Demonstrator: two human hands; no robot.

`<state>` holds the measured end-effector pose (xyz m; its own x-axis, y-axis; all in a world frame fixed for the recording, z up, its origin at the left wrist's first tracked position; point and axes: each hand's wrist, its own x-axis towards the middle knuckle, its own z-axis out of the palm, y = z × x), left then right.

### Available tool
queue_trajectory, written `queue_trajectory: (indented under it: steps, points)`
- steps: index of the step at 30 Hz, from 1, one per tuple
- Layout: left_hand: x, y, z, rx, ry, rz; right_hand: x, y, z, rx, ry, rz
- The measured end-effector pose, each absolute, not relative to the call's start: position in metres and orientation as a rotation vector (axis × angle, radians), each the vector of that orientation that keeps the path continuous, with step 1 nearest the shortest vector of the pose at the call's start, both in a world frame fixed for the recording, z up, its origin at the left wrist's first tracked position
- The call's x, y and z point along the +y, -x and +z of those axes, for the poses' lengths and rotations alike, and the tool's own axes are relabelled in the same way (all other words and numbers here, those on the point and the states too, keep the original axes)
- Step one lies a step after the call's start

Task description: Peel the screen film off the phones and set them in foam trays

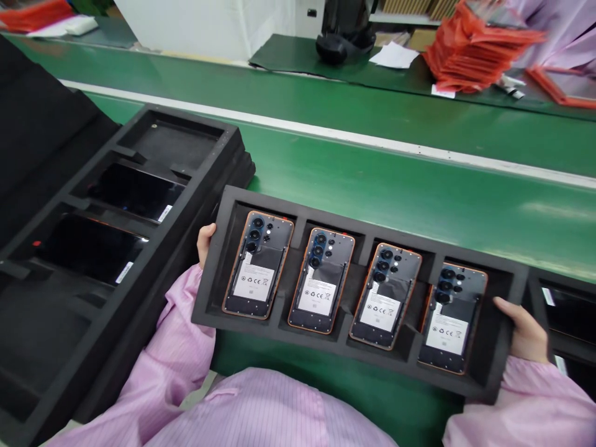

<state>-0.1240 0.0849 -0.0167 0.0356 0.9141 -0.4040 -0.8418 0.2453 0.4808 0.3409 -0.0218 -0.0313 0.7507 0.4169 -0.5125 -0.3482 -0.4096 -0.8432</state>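
Note:
A black foam tray (358,226) is held up between my two hands, tilted down to the right. Several phones without back covers lie in its compartments, batteries and camera rings facing up; the leftmost phone (258,264) has an orange frame like the others. My left hand (205,242) grips the tray's left end, with most of its fingers hidden behind the edge. At the right end, my right hand (524,329) is closed on the rim, thumb on top and the other fingers out of sight underneath.
To the left, stacked black trays (186,192) hold dark phones (135,192) screen up. Another tray (535,292) with phones lies at the right. Beyond the green work surface (372,167) are a stack of orange-red pouches (470,53), white paper (394,55) and a person's pink sleeve (563,31).

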Motion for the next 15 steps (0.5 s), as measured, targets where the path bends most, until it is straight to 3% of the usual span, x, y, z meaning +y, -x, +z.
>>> queue_trajectory:
  steps: [15]
  points:
    - [0.079,0.126,-0.025,0.614,-0.075,1.410,-0.026,-0.365,-0.041,0.012,1.817,0.912]
